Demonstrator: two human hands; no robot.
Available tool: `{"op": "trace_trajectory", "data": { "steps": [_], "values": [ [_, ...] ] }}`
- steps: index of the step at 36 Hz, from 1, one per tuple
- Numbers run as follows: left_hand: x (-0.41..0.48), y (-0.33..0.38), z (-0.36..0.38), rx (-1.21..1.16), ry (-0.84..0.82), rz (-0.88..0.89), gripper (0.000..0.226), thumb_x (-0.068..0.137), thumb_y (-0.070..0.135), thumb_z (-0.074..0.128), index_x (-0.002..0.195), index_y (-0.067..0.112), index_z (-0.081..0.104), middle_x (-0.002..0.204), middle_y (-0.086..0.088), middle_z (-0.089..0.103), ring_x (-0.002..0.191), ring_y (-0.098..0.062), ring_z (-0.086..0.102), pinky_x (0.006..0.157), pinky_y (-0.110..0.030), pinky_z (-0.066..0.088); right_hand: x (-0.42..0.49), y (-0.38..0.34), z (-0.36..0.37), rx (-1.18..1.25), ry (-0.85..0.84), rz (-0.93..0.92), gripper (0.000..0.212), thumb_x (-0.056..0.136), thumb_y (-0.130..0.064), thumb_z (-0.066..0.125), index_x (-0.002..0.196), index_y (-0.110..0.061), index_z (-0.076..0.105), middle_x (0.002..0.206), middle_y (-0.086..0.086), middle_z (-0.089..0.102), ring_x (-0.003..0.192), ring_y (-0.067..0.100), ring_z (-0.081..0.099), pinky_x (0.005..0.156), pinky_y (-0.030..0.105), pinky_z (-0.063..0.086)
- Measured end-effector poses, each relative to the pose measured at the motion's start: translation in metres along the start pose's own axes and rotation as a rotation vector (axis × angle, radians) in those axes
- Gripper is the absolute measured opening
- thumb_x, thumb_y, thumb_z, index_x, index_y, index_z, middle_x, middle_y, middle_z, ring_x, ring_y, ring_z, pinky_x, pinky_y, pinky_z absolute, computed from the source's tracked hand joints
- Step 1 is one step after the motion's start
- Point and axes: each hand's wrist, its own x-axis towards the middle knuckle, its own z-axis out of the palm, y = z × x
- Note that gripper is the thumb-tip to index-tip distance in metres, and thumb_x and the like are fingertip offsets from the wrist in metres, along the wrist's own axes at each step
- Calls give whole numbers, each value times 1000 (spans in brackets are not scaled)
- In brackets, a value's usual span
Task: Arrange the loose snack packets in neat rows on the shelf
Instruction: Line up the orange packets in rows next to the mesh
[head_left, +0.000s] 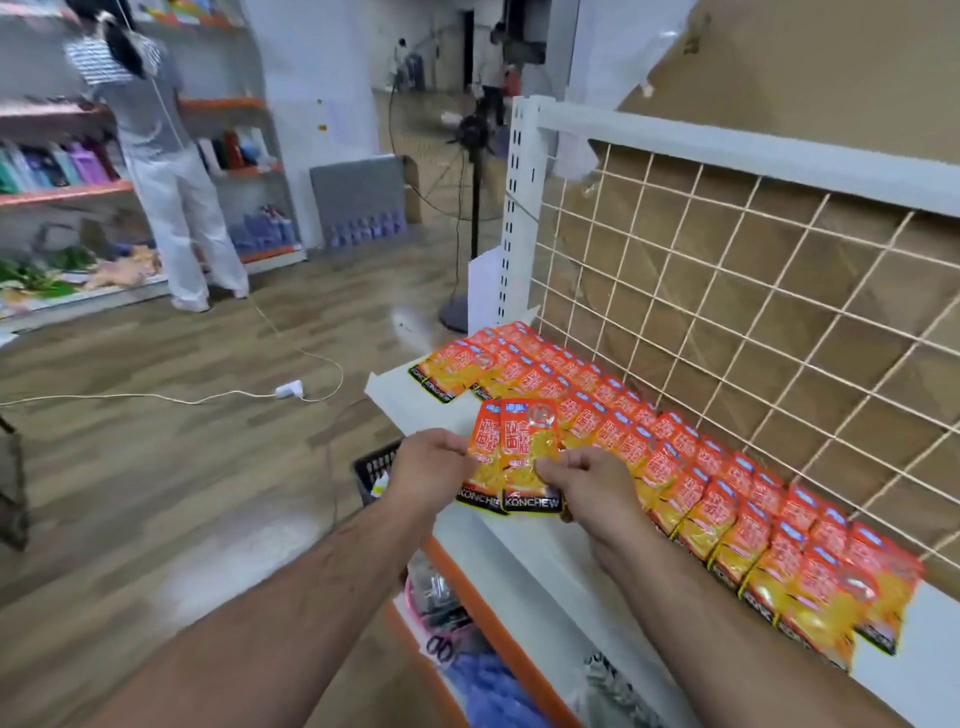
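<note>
A: Above the shelf (519, 551), near its front edge, what do the hands hold?
B: Two packets (519, 462), orange and yellow, fanned side by side, one overlapping the other. The left hand (431, 462) pinches the left one's edge. The right hand (587, 483) grips the right one low down, thumb on its face.
A: And the rest?
B: Rows (675, 467) of the same packets lie overlapped on the shelf. They run from far left to near right along the wire grid (727, 312) at the back. The held two are just in front of those rows, near their middle.
A: Anything below?
B: A black basket (371, 470) shows left of the shelf, beneath the left hand. A white plug block (288, 388) with its cable lies on the floor.
A: Further off?
B: A standing fan (474, 135) beyond the shelf's far end, and a person (156, 156) at other shelves, far left.
</note>
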Motion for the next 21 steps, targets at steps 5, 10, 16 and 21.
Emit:
{"op": "trace_trajectory", "data": {
  "steps": [5, 10, 16, 21],
  "values": [
    [50, 7, -5, 35, -37, 9, 14, 75, 3, 74, 72, 14, 67, 72, -6, 65, 64, -20, 55, 56, -24, 41, 35, -1, 20, 4, 47, 35, 26, 82, -17, 79, 74, -11, 56, 60, 7, 56, 49, 13, 45, 46, 26, 36],
    [104, 16, -13, 122, -79, 59, 20, 82, 5, 70, 72, 18, 60, 104, -7, 70, 90, -23, 66, 50, -18, 37, 68, -5, 47, 23, 151, 60, 29, 82, -15, 79, 70, -15, 52, 57, 1, 55, 48, 11, 47, 49, 25, 35],
    [170, 27, -21, 290, -187, 170, 20, 79, 8, 67, 68, 22, 57, 88, -5, 66, 80, -23, 61, 70, -30, 50, 96, -15, 82, 33, 292, 86, 22, 85, -15, 77, 83, -10, 56, 68, 1, 57, 35, 0, 44, 38, 15, 32],
    [207, 31, -19, 403, -295, 231, 17, 78, 11, 68, 69, 23, 59, 98, -3, 70, 96, -27, 65, 85, -37, 55, 105, -20, 105, 44, 431, 101, 24, 85, -13, 76, 78, -12, 53, 61, 2, 56, 43, 2, 48, 45, 17, 35]
  ]
}}
